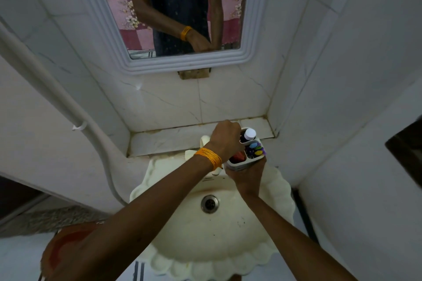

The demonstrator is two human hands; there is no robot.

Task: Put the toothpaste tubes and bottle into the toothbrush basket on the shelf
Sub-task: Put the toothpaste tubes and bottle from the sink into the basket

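The white toothbrush basket (242,167) has several compartments and is held just in front of the marble shelf (169,138), above the basin. My right hand (247,178) grips it from below. A dark bottle with a white cap (249,134) stands in the back compartment. Colourful toothbrushes (257,150) fill the right compartment, and a red toothpaste tube (238,157) shows in the front one. My left hand (225,140), with an orange wristband, lies over the basket's left side, fingers curled down against the bottle's dark body; its fingertips are hidden.
A cream scalloped washbasin (212,223) with a metal drain (209,203) sits below the hands. A framed mirror (182,7) hangs above the shelf. Tiled walls close in on both sides, and a white pipe (57,96) runs down the left wall.
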